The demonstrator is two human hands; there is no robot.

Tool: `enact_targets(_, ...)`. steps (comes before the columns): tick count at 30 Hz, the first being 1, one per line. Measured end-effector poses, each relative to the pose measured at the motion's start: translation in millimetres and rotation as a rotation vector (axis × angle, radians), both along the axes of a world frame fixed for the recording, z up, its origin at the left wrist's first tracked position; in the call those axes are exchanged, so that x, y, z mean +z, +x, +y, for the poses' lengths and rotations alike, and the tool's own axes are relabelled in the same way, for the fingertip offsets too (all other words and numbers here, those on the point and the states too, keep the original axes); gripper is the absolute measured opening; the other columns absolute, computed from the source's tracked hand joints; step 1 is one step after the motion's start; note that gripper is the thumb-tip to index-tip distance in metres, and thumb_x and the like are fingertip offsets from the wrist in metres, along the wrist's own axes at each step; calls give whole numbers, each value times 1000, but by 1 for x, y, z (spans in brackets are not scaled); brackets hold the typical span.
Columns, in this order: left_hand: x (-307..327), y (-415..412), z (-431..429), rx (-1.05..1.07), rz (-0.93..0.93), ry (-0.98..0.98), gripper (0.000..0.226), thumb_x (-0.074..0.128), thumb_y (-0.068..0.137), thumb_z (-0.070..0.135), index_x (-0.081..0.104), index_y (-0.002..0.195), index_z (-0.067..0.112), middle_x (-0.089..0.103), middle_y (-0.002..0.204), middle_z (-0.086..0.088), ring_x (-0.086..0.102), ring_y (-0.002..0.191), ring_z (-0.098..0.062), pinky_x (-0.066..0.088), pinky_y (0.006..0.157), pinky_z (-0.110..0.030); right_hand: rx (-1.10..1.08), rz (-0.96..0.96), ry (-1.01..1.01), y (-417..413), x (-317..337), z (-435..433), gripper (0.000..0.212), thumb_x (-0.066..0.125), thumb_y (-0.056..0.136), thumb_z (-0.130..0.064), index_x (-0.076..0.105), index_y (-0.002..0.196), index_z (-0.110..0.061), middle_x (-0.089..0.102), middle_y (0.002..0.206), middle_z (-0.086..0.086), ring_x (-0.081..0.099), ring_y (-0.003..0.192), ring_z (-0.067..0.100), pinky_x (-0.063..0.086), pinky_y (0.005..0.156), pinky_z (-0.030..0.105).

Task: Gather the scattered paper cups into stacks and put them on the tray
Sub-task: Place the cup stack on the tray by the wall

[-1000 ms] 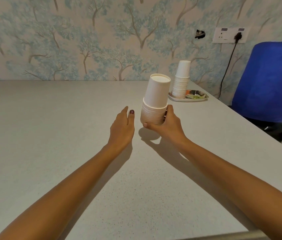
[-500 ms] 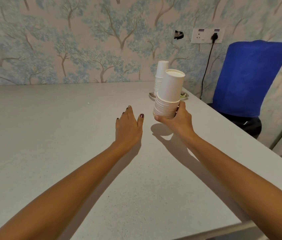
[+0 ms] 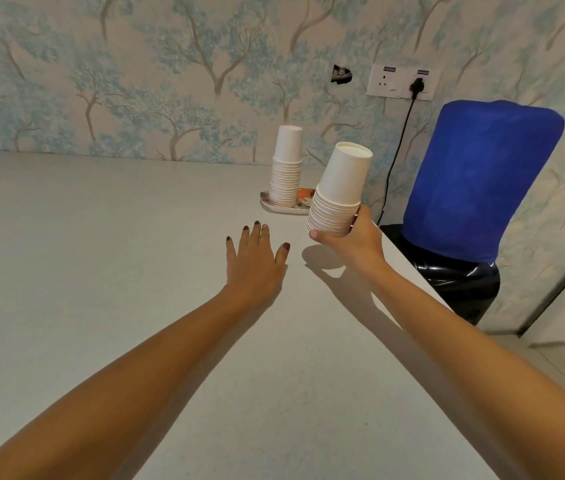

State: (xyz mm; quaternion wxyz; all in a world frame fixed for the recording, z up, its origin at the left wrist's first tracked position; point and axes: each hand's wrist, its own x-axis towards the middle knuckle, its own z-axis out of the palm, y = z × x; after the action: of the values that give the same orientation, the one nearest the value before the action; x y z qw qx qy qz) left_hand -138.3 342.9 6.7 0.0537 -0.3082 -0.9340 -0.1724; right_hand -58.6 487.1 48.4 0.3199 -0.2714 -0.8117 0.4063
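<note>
- Cup stack (image 3: pixel 338 197) held above the desk (image 3: pixel 101 271), tilted, short of the tray (image 3: pixel 275 206).
- Right hand (image 3: pixel 353 237) fingers curl round its base; left hand (image 3: pixel 255 261) lies flat, empty.
- Risk: tilt may shed the top cup; landing could topple the tray's stack (image 3: pixel 286 168), apparently crowding the tray.

The right hand (image 3: pixel 353 242) has carried its cup stack (image 3: pixel 338 195) nearer the tray (image 3: pixel 270 206) (seemingly tilted a little more).

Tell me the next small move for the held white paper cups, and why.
Probably carry the upside-down white paper cup stack in the right hand forward onto the patterned tray, beside the other cup stack already there: it hangs above the grey table, short of the tray.
</note>
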Motion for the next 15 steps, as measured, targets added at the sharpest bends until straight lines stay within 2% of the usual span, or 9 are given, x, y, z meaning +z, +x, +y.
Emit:
enact_targets(6, -16, 0, 13, 31, 19, -87, 68, 12, 96, 54, 4, 151, 15, 0, 159, -5, -3, 146, -23, -1, 117, -49, 24, -22, 3, -15, 0, 40, 87, 86, 64, -36, 38, 132, -11, 53, 133, 7, 52, 120, 26, 42, 89, 33)
enact_targets(11, -22, 0, 11, -22, 2, -144, 68, 13, 97, 52, 4, 150, 10, 1, 159, -7, 1, 146, -23, 4, 119, -42, 26, -20, -19, -43, 1, 58, 86, 87, 63, -35, 39, 131, -11, 54, 131, 6, 54, 118, 26, 44, 88, 35)
enact_targets(15, -24, 1, 11, -37, 8, -158, 67, 13, 98, 50, 2, 150, 10, -1, 159, -6, -1, 146, -21, 3, 119, -39, 33, 2, -30, -70, 2, 67, 79, 87, 63, -35, 41, 122, -10, 56, 126, 7, 56, 113, 25, 42, 79, 29)
